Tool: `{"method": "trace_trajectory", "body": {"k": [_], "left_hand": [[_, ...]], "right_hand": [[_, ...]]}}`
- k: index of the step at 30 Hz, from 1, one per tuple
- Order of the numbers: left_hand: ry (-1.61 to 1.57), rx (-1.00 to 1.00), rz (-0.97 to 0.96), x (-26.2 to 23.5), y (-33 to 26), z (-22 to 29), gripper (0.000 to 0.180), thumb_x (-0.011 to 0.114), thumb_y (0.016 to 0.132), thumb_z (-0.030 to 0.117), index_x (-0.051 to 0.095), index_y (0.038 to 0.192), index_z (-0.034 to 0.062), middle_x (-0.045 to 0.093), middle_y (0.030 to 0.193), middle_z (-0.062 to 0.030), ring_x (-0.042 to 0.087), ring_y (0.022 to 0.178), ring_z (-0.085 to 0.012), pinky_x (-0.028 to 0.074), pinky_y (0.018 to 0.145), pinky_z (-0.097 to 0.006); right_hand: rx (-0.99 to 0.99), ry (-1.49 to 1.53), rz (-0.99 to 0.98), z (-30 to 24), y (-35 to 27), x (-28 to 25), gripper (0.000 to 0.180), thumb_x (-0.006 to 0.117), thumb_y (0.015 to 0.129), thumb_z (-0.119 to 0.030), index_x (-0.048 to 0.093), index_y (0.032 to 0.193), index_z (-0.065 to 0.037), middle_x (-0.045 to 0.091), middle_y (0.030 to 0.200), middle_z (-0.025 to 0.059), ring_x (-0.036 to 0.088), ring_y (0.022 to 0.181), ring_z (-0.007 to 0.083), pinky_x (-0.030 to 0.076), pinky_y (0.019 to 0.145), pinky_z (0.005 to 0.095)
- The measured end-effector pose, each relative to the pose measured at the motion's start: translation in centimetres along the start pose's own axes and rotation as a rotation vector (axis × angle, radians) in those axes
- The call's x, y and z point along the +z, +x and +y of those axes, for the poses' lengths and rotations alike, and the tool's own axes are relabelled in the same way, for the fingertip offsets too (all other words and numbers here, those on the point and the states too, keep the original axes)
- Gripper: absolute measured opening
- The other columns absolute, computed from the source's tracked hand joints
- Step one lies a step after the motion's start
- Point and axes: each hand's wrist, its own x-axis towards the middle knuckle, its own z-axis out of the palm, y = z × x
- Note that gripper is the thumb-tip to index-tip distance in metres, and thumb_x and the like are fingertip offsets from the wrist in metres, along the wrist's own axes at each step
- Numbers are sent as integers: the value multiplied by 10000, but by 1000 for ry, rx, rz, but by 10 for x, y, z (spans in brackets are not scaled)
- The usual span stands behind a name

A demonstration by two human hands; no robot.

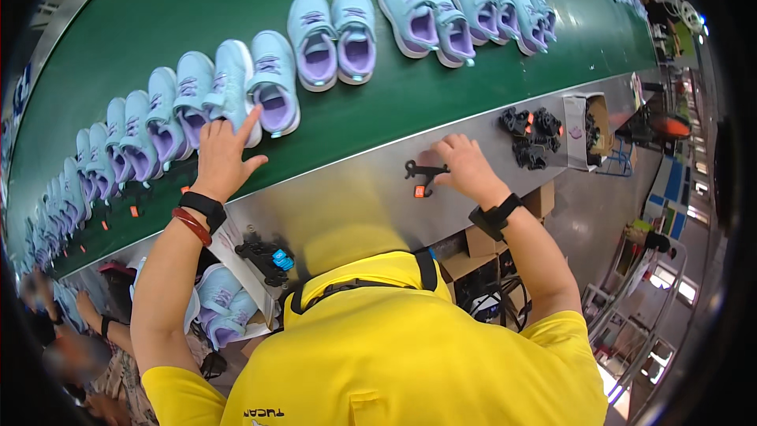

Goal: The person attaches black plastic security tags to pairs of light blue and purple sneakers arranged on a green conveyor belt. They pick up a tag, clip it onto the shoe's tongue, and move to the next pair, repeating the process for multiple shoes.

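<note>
Head view: your left hand rests, fingers apart, on a pale blue shoe on the green belt; right hand fingers pinch a black clip on the steel desk.

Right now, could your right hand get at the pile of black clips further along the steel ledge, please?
Probably yes: the right hand rests on a black clip on the steel ledge, and the bare ledge between it and the pile of black clips holds nothing in between.
</note>
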Motion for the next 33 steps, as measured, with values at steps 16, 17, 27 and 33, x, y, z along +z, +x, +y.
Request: {"method": "trace_trajectory", "body": {"k": [16,17,27,33], "left_hand": [[-82,-196,410,54,68,49,339,723,756,320,687,1091,288,500,742,-103,487,732,-287,364,669,-389],[-90,-217,413,51,76,50,341,717,764,327,679,1103,302,506,743,-106,479,707,-280,359,665,-382],[-260,-3,49,14,31,5,703,647,705,2,429,1362,124,575,996,-127,539,944,-316,415,836,-419],[-245,146,-24,3,3,-29,471,620,719,5,539,1178,73,592,1019,-101,539,1012,-299,435,846,-421]], "right_hand": [[35,340,88,42,-10,50,242,744,672,-105,529,777,-72,540,795,77,508,854,287,395,750,386],[59,371,68,42,-9,49,242,743,680,-102,522,773,-68,539,774,83,506,834,293,400,741,390],[158,1225,-233,-68,49,5,284,513,925,-85,425,1193,-60,632,779,70,577,577,114,465,527,253],[90,1435,-265,-161,104,34,450,455,949,-78,354,1388,-75,636,800,72,583,541,121,470,491,253]]}}
